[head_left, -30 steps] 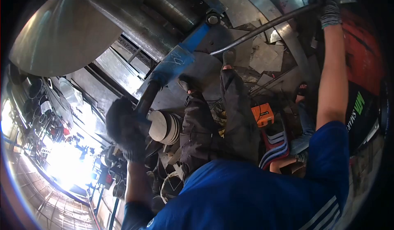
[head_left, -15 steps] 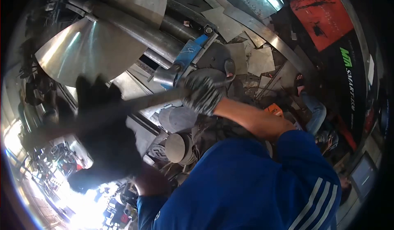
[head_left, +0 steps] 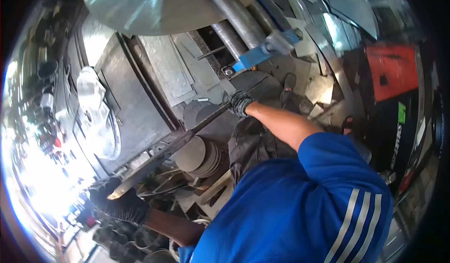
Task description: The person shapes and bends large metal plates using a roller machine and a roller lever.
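A long dark metal bar [head_left: 164, 151] slants across in front of my body, thin at one end and wider toward the other. My right hand [head_left: 241, 103], in a grey knitted glove, is closed around the thin end, just below the blue bracket [head_left: 255, 59] of a roller machine. At the wide end, whose tip looks pale and worn, my gloved left hand [head_left: 119, 202] grips from underneath; its fingers are partly hidden and dark against the glare. A large round metal sheet [head_left: 173, 10] sits by the steel rollers [head_left: 232, 17] at the top.
Stacked round metal discs [head_left: 192, 154] stand below the bar. A dark steel plate [head_left: 133, 99] and flat sheet strips [head_left: 164, 66] lie beyond it. A red panel [head_left: 393, 71] is at the right. Another person's sandalled foot [head_left: 347, 123] shows nearby. Metal scraps [head_left: 320, 90] cover the floor.
The bar has dropped away from the camera, its wide end swinging down at the left with my left hand. My right hand keeps its hold. The view has turned, and the machine appears higher.
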`<state>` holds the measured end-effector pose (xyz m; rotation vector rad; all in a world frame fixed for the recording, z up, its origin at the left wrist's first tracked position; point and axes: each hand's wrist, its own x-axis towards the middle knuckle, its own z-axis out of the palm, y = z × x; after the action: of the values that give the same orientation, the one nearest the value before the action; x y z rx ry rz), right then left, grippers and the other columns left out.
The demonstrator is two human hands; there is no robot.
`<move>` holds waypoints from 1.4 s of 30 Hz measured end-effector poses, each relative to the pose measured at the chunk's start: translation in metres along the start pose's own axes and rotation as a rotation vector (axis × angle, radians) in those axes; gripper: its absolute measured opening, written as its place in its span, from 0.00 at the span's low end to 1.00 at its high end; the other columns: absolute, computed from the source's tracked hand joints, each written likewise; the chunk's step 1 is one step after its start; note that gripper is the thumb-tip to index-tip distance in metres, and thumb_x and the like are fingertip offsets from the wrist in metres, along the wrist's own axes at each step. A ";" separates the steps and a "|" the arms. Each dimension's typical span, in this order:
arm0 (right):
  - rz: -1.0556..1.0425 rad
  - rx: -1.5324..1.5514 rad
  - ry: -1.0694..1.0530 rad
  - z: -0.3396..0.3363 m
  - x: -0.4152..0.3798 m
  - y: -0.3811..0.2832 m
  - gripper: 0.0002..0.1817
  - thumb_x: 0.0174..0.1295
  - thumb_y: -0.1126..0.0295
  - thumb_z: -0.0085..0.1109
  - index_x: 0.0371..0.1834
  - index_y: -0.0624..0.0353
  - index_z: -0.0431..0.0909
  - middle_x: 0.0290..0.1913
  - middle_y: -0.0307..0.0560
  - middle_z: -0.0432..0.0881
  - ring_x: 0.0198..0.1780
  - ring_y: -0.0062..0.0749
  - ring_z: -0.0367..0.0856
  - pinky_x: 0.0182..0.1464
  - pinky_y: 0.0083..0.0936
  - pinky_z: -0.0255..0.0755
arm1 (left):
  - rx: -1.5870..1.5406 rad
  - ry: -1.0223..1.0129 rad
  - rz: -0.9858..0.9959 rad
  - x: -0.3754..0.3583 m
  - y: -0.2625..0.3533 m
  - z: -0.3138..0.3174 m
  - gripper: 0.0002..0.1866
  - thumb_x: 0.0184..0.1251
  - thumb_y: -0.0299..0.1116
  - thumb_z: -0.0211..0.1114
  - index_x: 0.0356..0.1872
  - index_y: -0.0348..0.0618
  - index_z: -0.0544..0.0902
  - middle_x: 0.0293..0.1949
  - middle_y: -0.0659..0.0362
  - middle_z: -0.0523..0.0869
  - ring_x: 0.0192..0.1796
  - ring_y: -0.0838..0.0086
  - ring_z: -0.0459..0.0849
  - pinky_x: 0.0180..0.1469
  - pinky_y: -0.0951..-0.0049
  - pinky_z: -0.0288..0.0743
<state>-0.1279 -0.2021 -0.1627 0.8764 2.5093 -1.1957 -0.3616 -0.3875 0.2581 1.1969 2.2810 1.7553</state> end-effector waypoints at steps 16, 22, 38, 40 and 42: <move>0.177 -0.515 -0.159 0.063 0.088 0.046 0.16 0.53 0.54 0.66 0.40 0.49 0.84 0.48 0.51 0.84 0.53 0.49 0.81 0.59 0.44 0.73 | -0.728 0.788 -0.919 -0.113 -0.299 -0.041 0.15 0.70 0.36 0.60 0.21 0.51 0.74 0.16 0.69 0.73 0.19 0.77 0.75 0.33 0.70 0.75; 0.226 -0.567 -0.281 0.021 0.071 0.060 0.20 0.59 0.50 0.60 0.44 0.52 0.84 0.51 0.54 0.83 0.56 0.50 0.79 0.60 0.45 0.72 | -0.742 0.656 -0.911 -0.108 -0.227 -0.011 0.15 0.73 0.43 0.52 0.26 0.50 0.75 0.20 0.64 0.74 0.27 0.66 0.79 0.44 0.54 0.76; 0.001 0.017 0.191 -0.112 -0.087 0.058 0.14 0.57 0.58 0.67 0.37 0.56 0.85 0.40 0.53 0.86 0.46 0.47 0.85 0.51 0.39 0.77 | -0.735 -0.790 0.370 -0.081 0.104 0.156 0.11 0.63 0.45 0.66 0.33 0.50 0.84 0.27 0.60 0.80 0.32 0.66 0.80 0.40 0.59 0.73; -0.089 0.103 0.339 -0.078 -0.102 0.092 0.15 0.57 0.58 0.67 0.41 0.56 0.84 0.44 0.53 0.86 0.48 0.46 0.84 0.53 0.38 0.77 | -0.771 -0.902 0.489 -0.082 0.131 0.187 0.11 0.61 0.45 0.69 0.34 0.50 0.85 0.27 0.59 0.81 0.32 0.66 0.80 0.39 0.60 0.73; -0.046 0.065 0.434 -0.097 -0.131 0.082 0.21 0.58 0.58 0.69 0.51 0.57 0.81 0.54 0.52 0.83 0.55 0.41 0.82 0.61 0.35 0.76 | -0.797 -1.111 0.637 -0.082 0.149 0.215 0.20 0.46 0.41 0.80 0.42 0.49 0.89 0.33 0.58 0.86 0.34 0.63 0.84 0.36 0.62 0.75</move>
<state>0.0308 -0.1423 -0.0945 1.2140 2.8493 -1.2150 -0.1260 -0.2489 0.2695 1.9932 0.5490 1.2541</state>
